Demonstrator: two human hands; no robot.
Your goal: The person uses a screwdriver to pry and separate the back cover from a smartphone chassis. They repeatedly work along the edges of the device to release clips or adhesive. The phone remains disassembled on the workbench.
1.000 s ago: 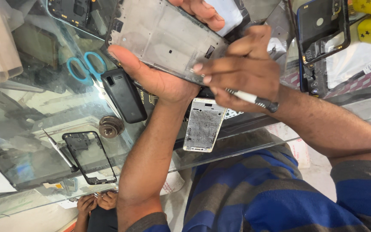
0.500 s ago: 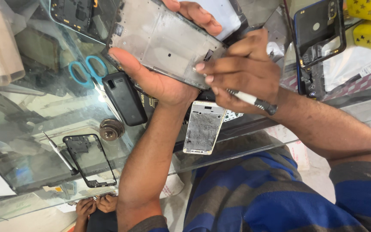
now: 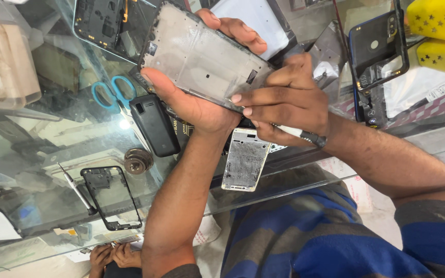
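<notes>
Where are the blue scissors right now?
The blue scissors lie on the glass counter at upper left of the head view, just left of the small black phone.

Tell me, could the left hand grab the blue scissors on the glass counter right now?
Probably not: the left hand is gripping the phone frame. The blue scissors lie uncovered beside it.

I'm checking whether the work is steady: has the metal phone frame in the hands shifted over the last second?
No. The metal phone frame sits as before relative to the blue scissors.

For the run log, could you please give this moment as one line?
left hand: holds grey metal phone frame | right hand: grips slim screwdriver, fingertips on frame
</notes>
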